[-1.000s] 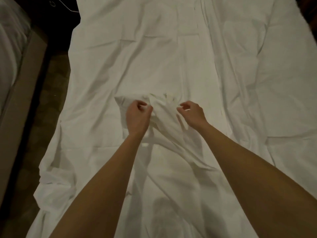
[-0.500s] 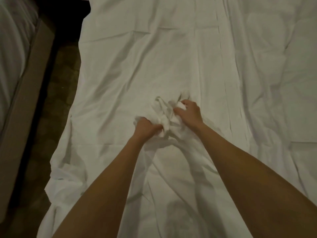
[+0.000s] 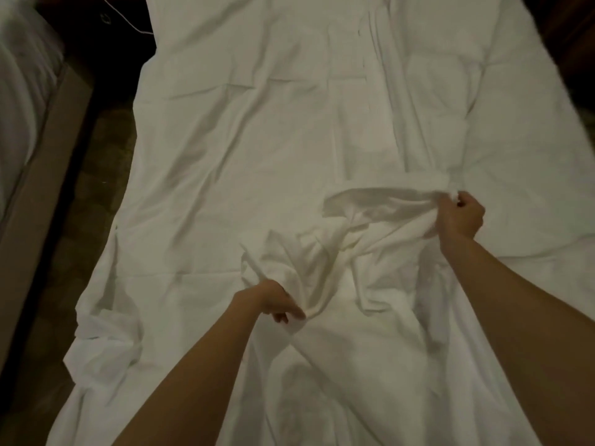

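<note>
So the white sheet (image 3: pixel 257 149) is spread over the bed and is being gripped in two spots. A bunch of it is clamped in the left hand (image 3: pixel 277 299), whose fingers (image 3: pixel 288 312) are curled down and closed tight on the cloth, so a fan of wrinkles is thrown up and to the right of them. A second handful is held by the right hand (image 3: pixel 461 217): its fingers (image 3: pixel 465 201) are curled together round a rolled edge, which is lifted off the bed and runs off to the left of them like a little open pocket. Between the two sets of fingers the fabric is pulled up into a crumpled ridge. Further out past them it's lying mostly smooth, marked only by fold creases. Well off to the left of the left fingers a strip of dark floor (image 3: pixel 96 194) can be seen, then the edge of another bed (image 3: pixel 29 130). A thin white cable (image 3: pixel 128 24) is draped on the floor far beyond.
</note>
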`<control>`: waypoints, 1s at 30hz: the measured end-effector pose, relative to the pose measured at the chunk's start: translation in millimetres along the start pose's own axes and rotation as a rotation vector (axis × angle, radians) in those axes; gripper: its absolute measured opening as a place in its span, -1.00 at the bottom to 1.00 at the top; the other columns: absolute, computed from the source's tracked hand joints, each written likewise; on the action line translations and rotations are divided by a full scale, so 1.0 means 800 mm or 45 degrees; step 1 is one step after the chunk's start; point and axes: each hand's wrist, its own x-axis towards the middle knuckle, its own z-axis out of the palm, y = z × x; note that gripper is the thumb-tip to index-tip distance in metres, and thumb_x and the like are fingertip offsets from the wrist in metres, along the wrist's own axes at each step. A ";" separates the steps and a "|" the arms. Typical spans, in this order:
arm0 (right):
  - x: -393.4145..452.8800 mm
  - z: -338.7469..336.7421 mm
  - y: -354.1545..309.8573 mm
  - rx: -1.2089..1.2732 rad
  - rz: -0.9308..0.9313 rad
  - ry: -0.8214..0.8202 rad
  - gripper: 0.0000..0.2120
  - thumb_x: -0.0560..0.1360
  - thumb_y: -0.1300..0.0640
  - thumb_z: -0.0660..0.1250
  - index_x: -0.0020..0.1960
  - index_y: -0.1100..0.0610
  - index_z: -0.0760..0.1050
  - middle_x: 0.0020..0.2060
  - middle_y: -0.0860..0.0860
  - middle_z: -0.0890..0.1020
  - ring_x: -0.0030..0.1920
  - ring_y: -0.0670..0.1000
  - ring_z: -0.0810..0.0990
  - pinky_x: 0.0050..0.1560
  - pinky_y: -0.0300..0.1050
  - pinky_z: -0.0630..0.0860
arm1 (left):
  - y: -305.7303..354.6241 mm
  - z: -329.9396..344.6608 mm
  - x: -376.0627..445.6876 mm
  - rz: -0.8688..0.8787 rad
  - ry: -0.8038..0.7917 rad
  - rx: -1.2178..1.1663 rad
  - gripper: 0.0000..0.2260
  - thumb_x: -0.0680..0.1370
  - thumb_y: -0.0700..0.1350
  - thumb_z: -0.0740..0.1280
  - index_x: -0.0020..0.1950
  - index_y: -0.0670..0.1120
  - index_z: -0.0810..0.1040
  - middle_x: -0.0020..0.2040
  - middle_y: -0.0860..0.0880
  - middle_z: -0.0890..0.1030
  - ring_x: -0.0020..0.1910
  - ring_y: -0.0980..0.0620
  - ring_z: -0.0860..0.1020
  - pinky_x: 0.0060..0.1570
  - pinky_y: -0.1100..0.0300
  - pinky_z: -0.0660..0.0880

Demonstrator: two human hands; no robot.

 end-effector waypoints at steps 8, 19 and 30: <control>-0.034 -0.028 0.008 0.007 0.086 -0.741 -0.69 0.49 0.06 0.40 0.12 0.25 0.56 -0.05 0.14 0.64 -0.05 0.07 0.60 -0.02 -0.06 0.50 | 0.057 -0.016 -0.030 -0.260 -0.372 0.180 -0.56 0.40 0.27 0.42 0.02 -0.07 0.56 -0.31 0.05 0.63 -0.34 0.12 0.60 -0.32 0.29 0.38; -0.191 -0.023 0.004 -1.098 -1.165 -1.606 -0.44 0.58 0.15 0.19 0.53 -0.06 0.12 0.35 0.07 0.44 0.19 0.11 0.50 -0.06 -0.21 0.32 | 0.124 -0.064 -0.044 0.477 0.716 0.052 -0.25 0.39 0.28 0.41 0.49 0.01 0.27 0.38 -0.11 0.41 0.29 -0.14 0.45 0.28 0.02 0.38; -0.205 -0.012 0.032 -0.492 -0.554 -1.135 -0.66 0.48 0.13 0.39 0.25 0.08 0.48 -0.23 -0.05 0.51 -0.27 -0.10 0.47 -0.14 -0.20 0.41 | 0.095 -0.061 -0.049 0.315 0.886 0.242 -0.78 0.56 -0.06 0.26 0.05 -0.19 0.56 0.08 -0.21 0.59 0.05 -0.19 0.54 -0.05 0.12 0.40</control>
